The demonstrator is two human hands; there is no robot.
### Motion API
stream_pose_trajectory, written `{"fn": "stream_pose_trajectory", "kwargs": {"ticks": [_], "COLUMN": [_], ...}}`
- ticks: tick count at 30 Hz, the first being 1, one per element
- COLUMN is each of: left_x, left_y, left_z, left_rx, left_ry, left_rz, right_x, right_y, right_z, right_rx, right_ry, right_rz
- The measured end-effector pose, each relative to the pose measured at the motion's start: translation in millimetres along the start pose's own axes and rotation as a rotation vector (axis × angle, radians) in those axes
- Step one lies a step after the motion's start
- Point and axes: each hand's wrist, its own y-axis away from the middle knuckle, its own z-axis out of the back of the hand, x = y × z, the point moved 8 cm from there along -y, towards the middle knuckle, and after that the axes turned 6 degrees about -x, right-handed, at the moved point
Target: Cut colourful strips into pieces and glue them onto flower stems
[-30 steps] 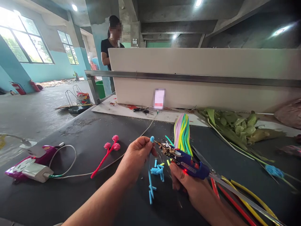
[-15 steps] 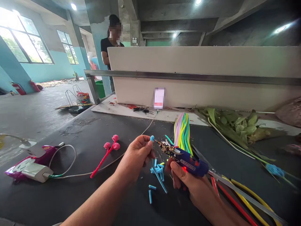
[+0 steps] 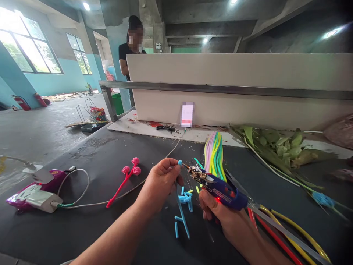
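Observation:
My left hand [image 3: 162,180] pinches a blue pipe cleaner [image 3: 182,215]; its small rounded tip shows above my fingers and its stem hangs below. In my right hand [image 3: 217,211] is a dark blue hot glue gun [image 3: 227,193] with a lit red light. Its nozzle, crusted with brown residue, points left and meets or nearly meets the blue tip. A clear glue stick [image 3: 278,222] sticks out of its back. Short cut blue pipe cleaner pieces [image 3: 186,198] lie on the black table beneath my hands.
Behind the glue gun lies a bundle of coloured pipe cleaners [image 3: 213,152]. A pink pipe-cleaner stem with round buds [image 3: 125,180] lies left, near a power strip [image 3: 35,191] and cable. Leaves [image 3: 286,145] rest at right. A phone [image 3: 187,115] leans on the white panel; a person [image 3: 125,55] stands beyond.
Both hands have shifted very slightly right with the glue gun. The lower end of the blue pipe cleaner has swung left. My grips are unchanged.

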Motion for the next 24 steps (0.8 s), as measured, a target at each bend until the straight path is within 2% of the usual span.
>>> {"fn": "stream_pose_trajectory", "kwargs": {"ticks": [5, 8, 11, 14, 19, 24], "left_x": [2, 2, 1, 1, 3, 3], "left_y": [0, 0, 0, 0, -1, -3], "left_z": [1.6, 1.7, 1.5, 0.7, 0.2, 0.9], "left_rx": [-0.012, -0.008, 0.008, 0.033, 0.054, 0.055], "left_ry": [0.003, 0.024, 0.059, 0.105, 0.172, 0.161], "left_rz": [0.010, 0.008, 0.001, 0.023, 0.056, 0.049], "right_x": [-11, -16, -10, -5, -7, -3], "right_y": [-1, -4, -5, -7, -6, -5], "right_z": [-1, -8, -15, -19, -24, -26], "right_rx": [0.017, 0.092, 0.187, 0.253, 0.328, 0.377], "right_ry": [0.003, -0.248, -0.538, -0.686, -0.765, -0.774], "right_rz": [0.031, 0.043, 0.033, -0.031, -0.104, -0.075]}}
